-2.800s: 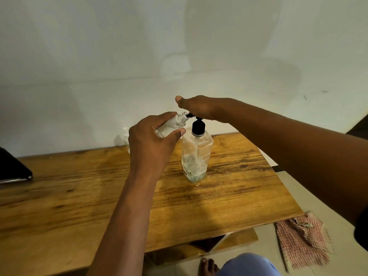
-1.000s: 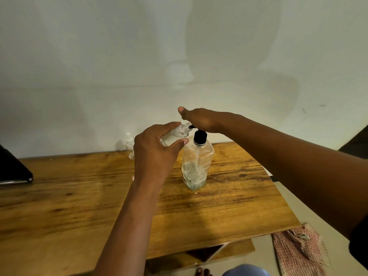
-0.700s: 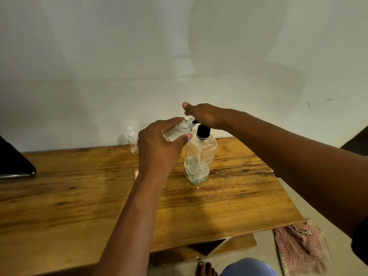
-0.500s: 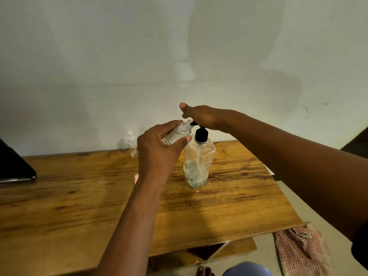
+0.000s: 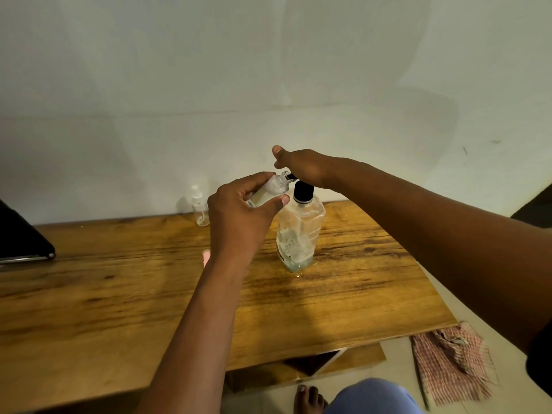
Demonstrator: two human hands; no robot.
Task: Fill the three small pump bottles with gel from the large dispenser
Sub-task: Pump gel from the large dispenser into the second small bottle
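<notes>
Clear glossy plastic dispenser [image 5: 300,231] on grained, satin wooden table [image 5: 119,294]; checked cloth [image 5: 451,363].

The left hand [image 5: 239,216] tilts a small bottle [image 5: 270,191] to the large dispenser [image 5: 300,231], the right hand [image 5: 301,168] atop its pump.

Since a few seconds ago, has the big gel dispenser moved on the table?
No. The large dispenser stands on the same dark grain streaks of the wooden table, near its right end. Its shifts in the picture come from head motion.
</notes>
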